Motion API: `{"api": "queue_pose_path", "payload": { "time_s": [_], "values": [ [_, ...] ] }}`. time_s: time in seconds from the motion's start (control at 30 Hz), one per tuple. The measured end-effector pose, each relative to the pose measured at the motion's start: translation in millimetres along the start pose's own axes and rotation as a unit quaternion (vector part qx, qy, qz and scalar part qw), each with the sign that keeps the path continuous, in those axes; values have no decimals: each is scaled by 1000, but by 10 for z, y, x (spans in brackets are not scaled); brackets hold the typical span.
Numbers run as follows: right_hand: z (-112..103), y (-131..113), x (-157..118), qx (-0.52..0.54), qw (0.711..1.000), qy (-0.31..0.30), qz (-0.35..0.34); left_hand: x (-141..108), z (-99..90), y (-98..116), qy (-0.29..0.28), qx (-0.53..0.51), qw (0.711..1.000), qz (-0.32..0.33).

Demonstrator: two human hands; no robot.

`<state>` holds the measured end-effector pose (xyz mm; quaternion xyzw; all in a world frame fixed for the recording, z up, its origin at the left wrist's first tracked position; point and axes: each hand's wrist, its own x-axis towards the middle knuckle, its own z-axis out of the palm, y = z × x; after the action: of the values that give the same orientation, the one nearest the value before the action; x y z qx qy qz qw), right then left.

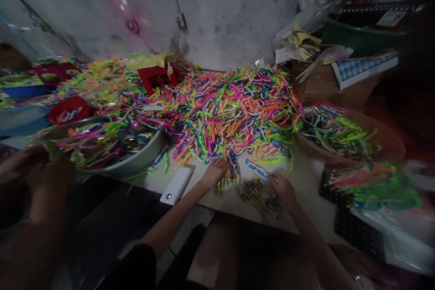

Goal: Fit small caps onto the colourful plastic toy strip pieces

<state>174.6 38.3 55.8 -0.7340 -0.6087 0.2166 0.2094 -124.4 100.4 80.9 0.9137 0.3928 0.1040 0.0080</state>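
Observation:
My left hand (215, 172) is at the near edge of the pile, its fingers curled over a small bunch of colourful pieces (232, 167) with yellow tips. What exactly lies under those fingers is hidden. My right hand (282, 186) pinches one end of a blue-and-white strip (257, 169), which looks like small toy glasses and points left toward the bunch. Below it lies a blurred heap of small dark and yellow pieces (260, 192) on the table (210, 199). Behind both hands spreads a large pile of neon strips (234, 108).
A white box-shaped device (177, 185) lies left of my left arm. A pale basin (142, 158) of strips stands left, a brown basin (387, 142) right. A co-worker's hands (50, 167) are at far left. Black trays (358, 231) and a cardboard box (326, 84) stand right.

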Motion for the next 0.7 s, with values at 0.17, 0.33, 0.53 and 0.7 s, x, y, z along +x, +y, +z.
{"api": "queue_pose_path", "payload": {
  "time_s": [0.17,0.33,0.53,0.7],
  "values": [
    [81,-44,46,-19,1000,-3,-12,-144,13,37,-3,10,999,-34],
    [-15,-147,63,-23,1000,15,0,-228,-134,155,22,4,999,-43],
    [-258,-581,-352,16,996,31,-82,-112,-447,640,49,-12,998,43],
    [-385,-927,-913,65,983,15,-169,-81,-694,1080,46,-1,988,150]
  ]
}}
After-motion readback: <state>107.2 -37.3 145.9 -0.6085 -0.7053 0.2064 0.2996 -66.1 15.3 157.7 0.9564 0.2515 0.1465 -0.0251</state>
